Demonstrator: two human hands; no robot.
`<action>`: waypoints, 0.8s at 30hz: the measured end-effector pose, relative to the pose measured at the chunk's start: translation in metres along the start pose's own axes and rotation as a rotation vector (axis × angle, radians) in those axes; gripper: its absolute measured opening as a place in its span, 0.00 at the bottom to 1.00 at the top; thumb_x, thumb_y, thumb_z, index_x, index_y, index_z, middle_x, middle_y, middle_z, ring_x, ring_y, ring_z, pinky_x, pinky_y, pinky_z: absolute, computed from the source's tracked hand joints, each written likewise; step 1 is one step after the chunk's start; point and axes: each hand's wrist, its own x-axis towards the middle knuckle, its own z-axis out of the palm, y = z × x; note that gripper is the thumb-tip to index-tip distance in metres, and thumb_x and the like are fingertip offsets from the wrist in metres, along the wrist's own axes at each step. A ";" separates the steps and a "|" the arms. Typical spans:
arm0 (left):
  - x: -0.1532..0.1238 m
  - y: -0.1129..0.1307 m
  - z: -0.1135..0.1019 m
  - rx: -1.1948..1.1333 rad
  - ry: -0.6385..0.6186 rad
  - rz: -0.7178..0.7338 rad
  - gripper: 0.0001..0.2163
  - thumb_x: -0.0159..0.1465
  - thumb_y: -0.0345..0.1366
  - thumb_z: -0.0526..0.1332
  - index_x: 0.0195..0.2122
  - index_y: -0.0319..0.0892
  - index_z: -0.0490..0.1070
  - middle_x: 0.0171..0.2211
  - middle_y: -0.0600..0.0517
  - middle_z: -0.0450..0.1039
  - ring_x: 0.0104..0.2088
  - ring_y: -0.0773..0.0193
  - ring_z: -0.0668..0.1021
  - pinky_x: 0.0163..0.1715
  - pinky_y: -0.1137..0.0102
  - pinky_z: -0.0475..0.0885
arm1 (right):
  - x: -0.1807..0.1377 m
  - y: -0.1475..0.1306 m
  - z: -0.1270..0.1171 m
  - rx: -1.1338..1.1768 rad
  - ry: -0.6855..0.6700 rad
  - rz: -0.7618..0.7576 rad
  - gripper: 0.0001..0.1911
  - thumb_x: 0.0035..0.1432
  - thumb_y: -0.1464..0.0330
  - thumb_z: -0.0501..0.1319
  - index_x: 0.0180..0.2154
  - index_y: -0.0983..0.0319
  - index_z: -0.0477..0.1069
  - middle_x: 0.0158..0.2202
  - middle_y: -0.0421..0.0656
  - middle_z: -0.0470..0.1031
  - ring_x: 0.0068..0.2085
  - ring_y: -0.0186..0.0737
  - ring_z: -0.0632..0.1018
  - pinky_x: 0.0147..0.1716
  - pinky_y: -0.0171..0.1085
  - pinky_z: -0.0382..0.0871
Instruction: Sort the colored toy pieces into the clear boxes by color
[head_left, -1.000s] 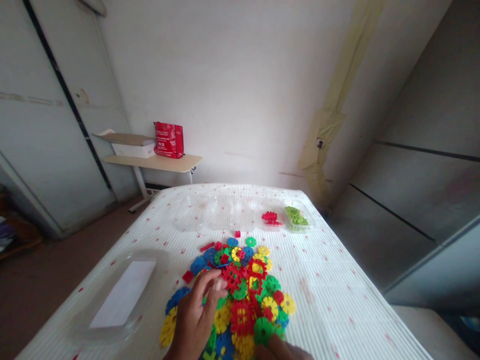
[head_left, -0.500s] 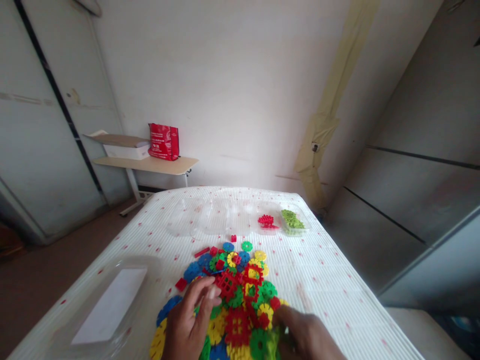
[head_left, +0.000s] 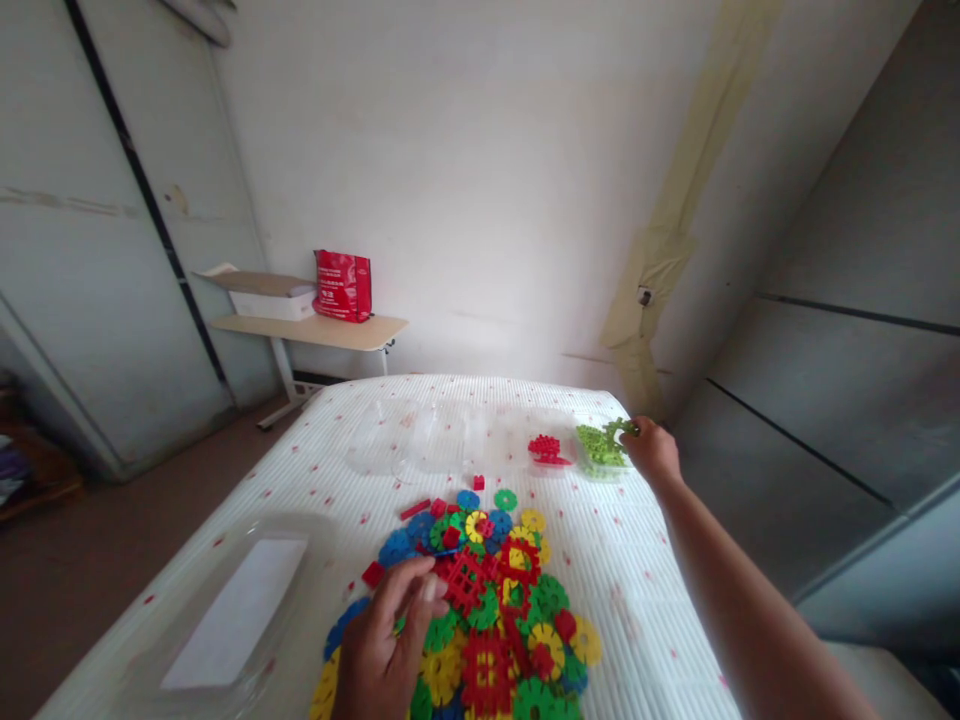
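My right hand (head_left: pixel 654 450) is stretched out to the far right with its fingers closed on a light-green plastic building piece (head_left: pixel 619 430). It holds the piece over the clear compartment heaped with green pieces (head_left: pixel 598 450). My left hand (head_left: pixel 391 635) lies at the near left of the pile, loosely curled, thumb and forefinger a little apart; nothing shows between them. Beside its fingertips is a red lattice piece (head_left: pixel 463 580). Around it spread yellow notched discs (head_left: pixel 441 672), green notched discs (head_left: pixel 549 598) and blue notched discs (head_left: pixel 397 546). Another red square piece (head_left: pixel 486 672) lies close to me.
Red pieces (head_left: pixel 547 450) sit in the neighbouring compartment of the clear tray (head_left: pixel 435 440) at the back. A clear lid (head_left: pixel 255 525) with a white paper (head_left: pixel 236 610) lies left. Behind stands a side table (head_left: pixel 337 332) with a red bag (head_left: pixel 343 286) and a white box (head_left: pixel 274 302).
My right hand has moved from the pile's near right side out to the green compartment, carrying a green piece. My left hand has stayed by the pile. The view has shifted slightly.
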 end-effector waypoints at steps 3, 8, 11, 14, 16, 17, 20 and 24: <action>0.001 -0.001 -0.001 -0.001 0.003 -0.005 0.12 0.61 0.45 0.56 0.39 0.44 0.70 0.31 0.50 0.80 0.28 0.59 0.82 0.27 0.72 0.78 | 0.008 0.000 0.008 -0.013 0.001 0.008 0.14 0.46 0.68 0.60 0.37 0.65 0.75 0.31 0.50 0.77 0.30 0.42 0.76 0.26 0.34 0.62; 0.001 0.004 -0.001 -0.038 -0.002 -0.005 0.12 0.60 0.45 0.57 0.38 0.43 0.70 0.30 0.50 0.80 0.27 0.60 0.82 0.26 0.72 0.78 | -0.008 -0.004 0.000 0.026 -0.001 -0.082 0.12 0.51 0.68 0.59 0.38 0.64 0.74 0.39 0.51 0.76 0.38 0.44 0.76 0.36 0.37 0.66; 0.000 0.005 -0.001 -0.025 -0.001 0.019 0.11 0.61 0.43 0.56 0.38 0.43 0.70 0.30 0.51 0.80 0.27 0.61 0.82 0.26 0.73 0.77 | -0.047 -0.012 -0.016 0.095 -0.096 -0.189 0.08 0.53 0.68 0.57 0.34 0.62 0.74 0.33 0.44 0.77 0.32 0.38 0.76 0.33 0.33 0.66; 0.000 0.004 -0.001 -0.004 0.001 0.038 0.09 0.62 0.42 0.56 0.38 0.43 0.69 0.30 0.51 0.79 0.27 0.62 0.82 0.26 0.73 0.77 | -0.106 -0.021 -0.035 0.348 -0.391 -0.394 0.09 0.56 0.64 0.56 0.33 0.61 0.71 0.26 0.39 0.74 0.25 0.33 0.72 0.24 0.30 0.64; 0.000 0.004 -0.001 0.007 0.002 0.054 0.09 0.62 0.42 0.56 0.38 0.44 0.69 0.30 0.52 0.79 0.26 0.63 0.81 0.26 0.74 0.76 | -0.148 -0.027 -0.047 0.454 -0.585 -0.459 0.08 0.57 0.65 0.56 0.32 0.60 0.71 0.24 0.38 0.72 0.23 0.32 0.70 0.21 0.29 0.62; 0.000 0.004 0.000 0.011 0.001 0.061 0.09 0.62 0.41 0.56 0.38 0.44 0.69 0.30 0.53 0.79 0.26 0.64 0.81 0.25 0.74 0.76 | -0.167 -0.029 -0.053 0.487 -0.671 -0.488 0.06 0.57 0.67 0.56 0.33 0.60 0.71 0.25 0.38 0.73 0.24 0.32 0.71 0.22 0.29 0.62; 0.000 0.004 0.000 0.027 -0.005 0.077 0.09 0.62 0.41 0.55 0.38 0.44 0.69 0.31 0.53 0.79 0.26 0.65 0.81 0.26 0.75 0.76 | -0.210 -0.035 -0.065 0.536 -0.760 -0.544 0.06 0.56 0.71 0.57 0.33 0.58 0.72 0.29 0.38 0.74 0.27 0.32 0.72 0.24 0.28 0.64; 0.000 0.000 0.000 0.047 -0.015 0.078 0.09 0.63 0.41 0.54 0.38 0.44 0.69 0.31 0.52 0.79 0.26 0.66 0.80 0.27 0.74 0.76 | -0.233 -0.036 -0.060 0.481 -0.728 -0.695 0.03 0.53 0.69 0.60 0.32 0.58 0.72 0.31 0.40 0.74 0.30 0.33 0.74 0.28 0.28 0.66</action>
